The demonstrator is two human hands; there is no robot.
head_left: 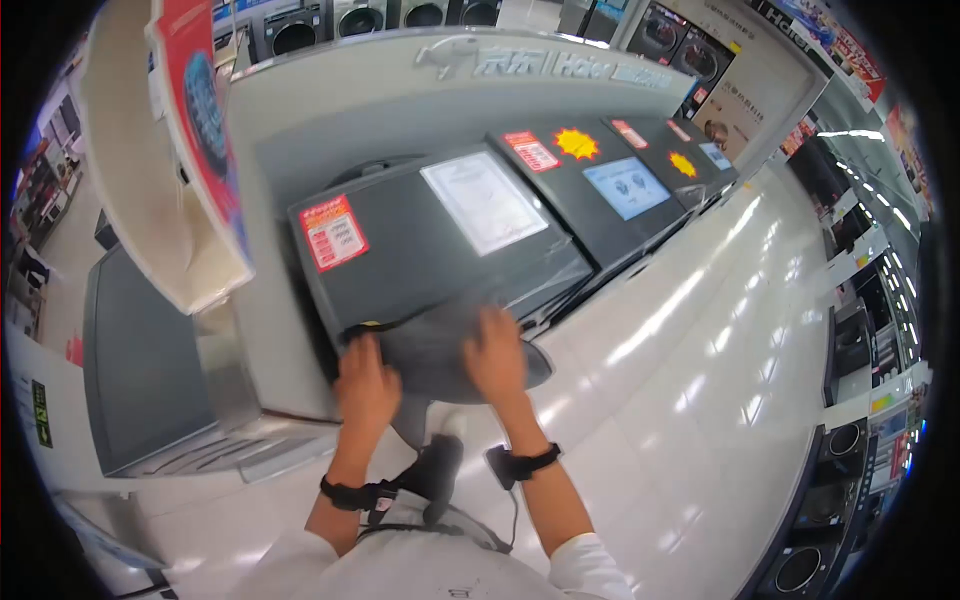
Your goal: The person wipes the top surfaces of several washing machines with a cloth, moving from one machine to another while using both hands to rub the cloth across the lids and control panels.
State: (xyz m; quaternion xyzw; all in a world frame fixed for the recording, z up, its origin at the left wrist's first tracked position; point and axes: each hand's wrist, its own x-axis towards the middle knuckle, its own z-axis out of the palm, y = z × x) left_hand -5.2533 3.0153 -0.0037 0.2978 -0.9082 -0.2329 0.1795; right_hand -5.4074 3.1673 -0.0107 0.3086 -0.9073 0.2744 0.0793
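A dark grey cloth (430, 355), blurred by motion, lies over the front edge of a dark grey washing machine top (400, 265) and hangs down in front. On its left side my left hand (367, 385) grips it with curled fingers. My right hand (495, 360) has its fingers bent on the cloth's right part; their tips are smeared. A thin yellow mark shows on the cloth near my left fingertips. Beyond the cloth, a red and white price tag (334, 232) and a white printed sheet (484, 203) lie on the machine top.
More dark machines (610, 180) with tags and a blue sheet stand in a row to the right. A pale display wall (460, 95) rises behind. A curved sign panel (160, 150) juts out at the left. Glossy floor (690, 370) stretches right.
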